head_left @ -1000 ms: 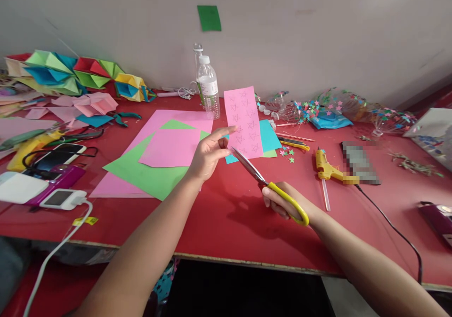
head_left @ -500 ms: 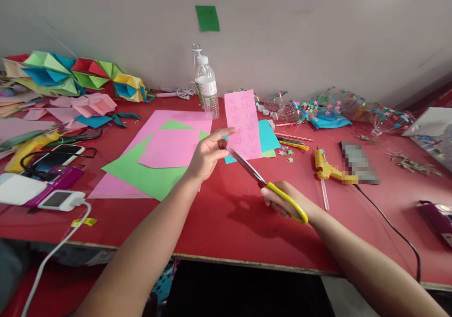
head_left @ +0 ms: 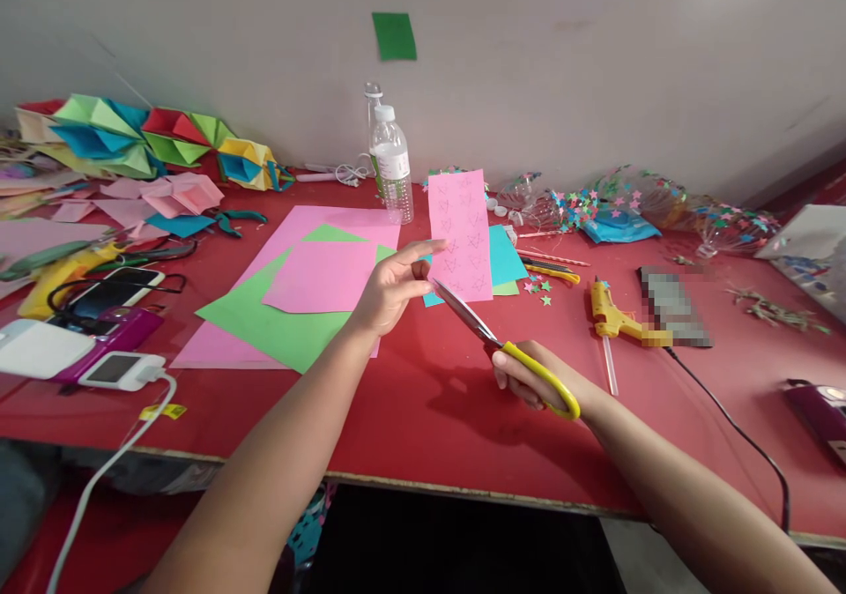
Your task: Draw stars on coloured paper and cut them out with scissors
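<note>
My left hand (head_left: 389, 290) pinches the lower left edge of a pink paper strip (head_left: 461, 228) with stars drawn on it, holding it upright above the red table (head_left: 423, 400). Yellow-handled scissors (head_left: 502, 347) are gripped in my right hand (head_left: 532, 382), their blades pointing up-left to the strip's bottom corner, just beside my left fingers.
Pink and green paper sheets (head_left: 291, 294) lie left of my hands. A water bottle (head_left: 391, 167) stands behind. A yellow glue gun (head_left: 612, 316) with a black cord, small cut stars (head_left: 537, 287), folded paper shapes (head_left: 145, 140), and phones with a charger (head_left: 99, 347) surround them.
The pink strip has shifted slightly right and tilted more upright. Both hands and the scissors have stayed almost in place.
</note>
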`<state>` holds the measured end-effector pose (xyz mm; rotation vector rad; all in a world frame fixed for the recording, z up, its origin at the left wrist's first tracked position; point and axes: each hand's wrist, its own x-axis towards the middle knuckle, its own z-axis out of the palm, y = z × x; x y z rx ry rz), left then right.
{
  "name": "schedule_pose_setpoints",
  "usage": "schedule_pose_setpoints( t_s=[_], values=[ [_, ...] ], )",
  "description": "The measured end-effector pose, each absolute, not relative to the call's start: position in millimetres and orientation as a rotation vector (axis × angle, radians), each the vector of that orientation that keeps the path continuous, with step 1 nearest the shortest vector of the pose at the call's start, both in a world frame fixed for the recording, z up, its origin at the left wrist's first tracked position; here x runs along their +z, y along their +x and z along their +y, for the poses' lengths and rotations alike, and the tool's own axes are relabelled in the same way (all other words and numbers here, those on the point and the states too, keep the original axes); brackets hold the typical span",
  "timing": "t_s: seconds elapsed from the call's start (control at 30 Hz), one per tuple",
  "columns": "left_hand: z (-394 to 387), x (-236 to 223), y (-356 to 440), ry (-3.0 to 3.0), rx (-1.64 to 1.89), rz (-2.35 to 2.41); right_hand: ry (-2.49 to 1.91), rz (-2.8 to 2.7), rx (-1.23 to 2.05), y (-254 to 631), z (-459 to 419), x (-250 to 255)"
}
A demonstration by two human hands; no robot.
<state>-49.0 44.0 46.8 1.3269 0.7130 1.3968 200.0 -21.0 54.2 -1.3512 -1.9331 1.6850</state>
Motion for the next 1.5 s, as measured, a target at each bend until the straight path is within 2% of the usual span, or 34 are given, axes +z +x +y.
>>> schedule_pose_setpoints(
  t_s=[1.5],
  values=[
    [44.2,48.3,-52.9,1.396,1.308,0.732,-1.447,-1.875,1.672,199.9,-19.6,54.0]
  ],
)
